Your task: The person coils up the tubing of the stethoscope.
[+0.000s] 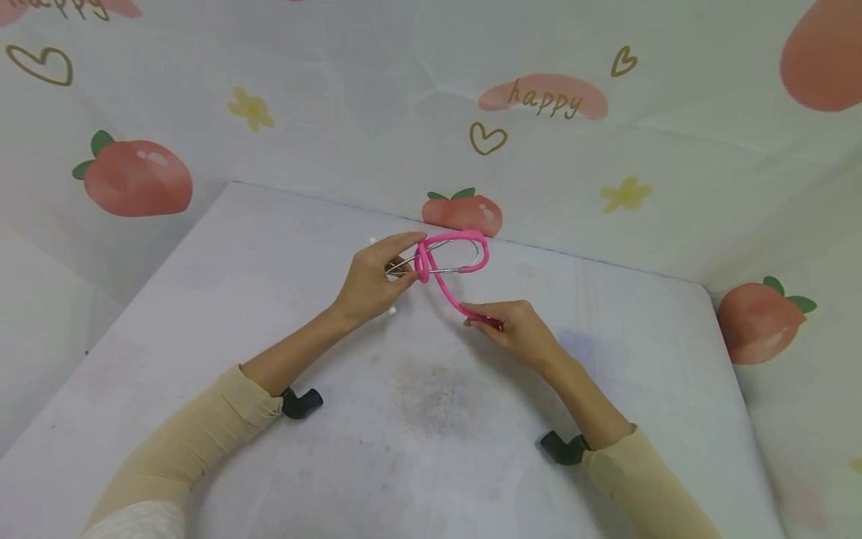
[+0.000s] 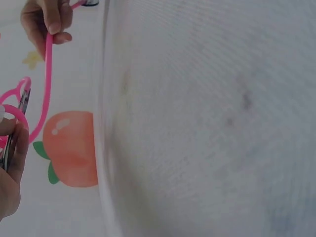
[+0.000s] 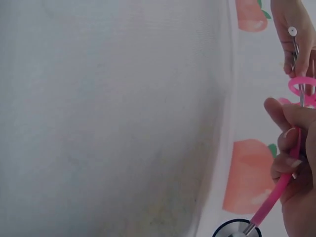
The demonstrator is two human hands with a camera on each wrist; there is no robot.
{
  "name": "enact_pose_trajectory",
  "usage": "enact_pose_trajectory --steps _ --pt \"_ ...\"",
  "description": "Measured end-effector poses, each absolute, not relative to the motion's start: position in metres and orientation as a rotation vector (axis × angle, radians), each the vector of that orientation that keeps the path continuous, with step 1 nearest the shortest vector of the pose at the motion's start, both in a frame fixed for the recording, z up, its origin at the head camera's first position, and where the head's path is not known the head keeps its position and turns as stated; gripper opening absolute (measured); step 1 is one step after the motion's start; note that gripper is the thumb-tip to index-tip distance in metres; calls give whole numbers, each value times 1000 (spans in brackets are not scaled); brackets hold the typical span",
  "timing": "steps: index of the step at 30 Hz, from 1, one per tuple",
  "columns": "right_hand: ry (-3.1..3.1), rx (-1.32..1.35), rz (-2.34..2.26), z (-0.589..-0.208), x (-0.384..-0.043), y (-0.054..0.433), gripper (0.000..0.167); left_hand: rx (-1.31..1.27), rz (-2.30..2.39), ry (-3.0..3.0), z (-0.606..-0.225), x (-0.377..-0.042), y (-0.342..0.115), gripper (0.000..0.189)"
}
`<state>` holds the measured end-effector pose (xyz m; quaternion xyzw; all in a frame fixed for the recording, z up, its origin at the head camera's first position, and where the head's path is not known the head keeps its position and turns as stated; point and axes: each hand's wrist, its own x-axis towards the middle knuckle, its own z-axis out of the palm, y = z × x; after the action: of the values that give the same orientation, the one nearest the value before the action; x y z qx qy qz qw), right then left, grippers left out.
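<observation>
A stethoscope with pink tubing [image 1: 465,236] is held up over the table by both hands. My left hand [image 1: 373,277] pinches its metal ear tubes where a turn of the tubing wraps round them. Beyond those fingers the tubing loops around the metal frame. My right hand [image 1: 521,329] grips the loose length of tubing lower and to the right, fingers curled round it. Below that hand, in the right wrist view, the round chest piece [image 3: 232,228] hangs at the tube's end. A white ear tip [image 3: 292,31] sticks out beside the left hand.
The white table [image 1: 431,464] spreads beneath both hands, its back edge meeting a curtain [image 1: 377,90] printed with peaches and hearts. Black angled pieces [image 1: 303,404] sit at both sleeve cuffs, close over the tabletop.
</observation>
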<state>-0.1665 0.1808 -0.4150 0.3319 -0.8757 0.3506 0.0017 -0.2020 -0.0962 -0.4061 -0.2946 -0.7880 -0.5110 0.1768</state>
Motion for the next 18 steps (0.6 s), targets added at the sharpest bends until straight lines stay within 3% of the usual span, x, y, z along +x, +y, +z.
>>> enact_pose_trajectory --steps 18 --pt "-2450 1267 1406 -401 -171 182 37 -862 -1374 -2328 -406 -200 -98 62"
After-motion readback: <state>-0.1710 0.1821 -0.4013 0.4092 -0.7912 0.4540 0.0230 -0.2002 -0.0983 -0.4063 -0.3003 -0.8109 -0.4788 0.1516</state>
